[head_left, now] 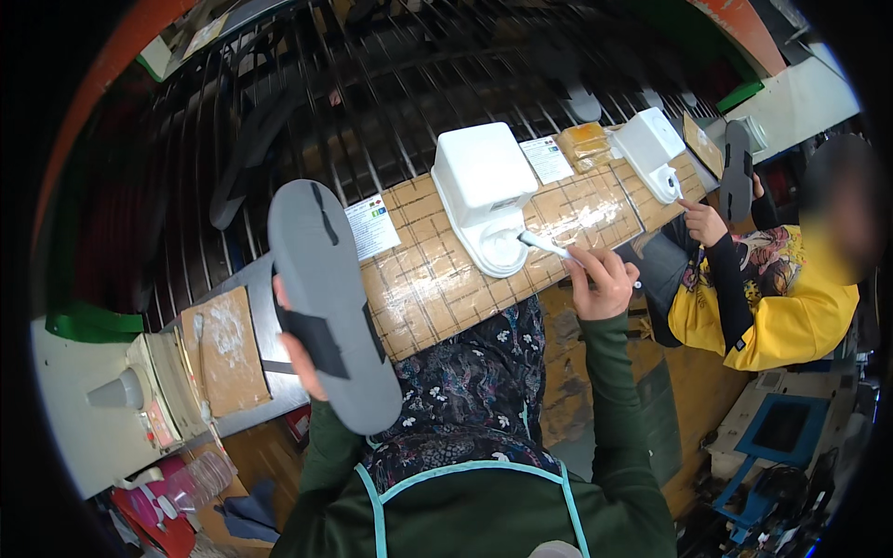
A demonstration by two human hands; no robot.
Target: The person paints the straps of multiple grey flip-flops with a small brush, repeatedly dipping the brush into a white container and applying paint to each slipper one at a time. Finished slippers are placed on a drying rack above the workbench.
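My left hand (303, 365) grips a grey sandal sole (318, 270) from its left edge and holds it up, tilted, underside toward me. Black strap pieces lie across the sole's middle and near its upper end; most of my palm is hidden behind it. Pinched in the fingers of my right hand (603, 284) is a small brush (551, 245) with a pale handle. Its bristles reach the round dish at the foot of a white dispenser (482, 181). The dispenser stands on a cardboard-covered board (419, 298) wrapped in clear tape.
Beyond the board runs a rack of metal rods (391, 102) carrying dark soles. At right, a co-worker in yellow (772, 316) holds a dark sole (737, 172) by a second white dispenser (649, 144). A smeared cardboard sheet (226, 349) and plastic bottle (200, 481) lie left.
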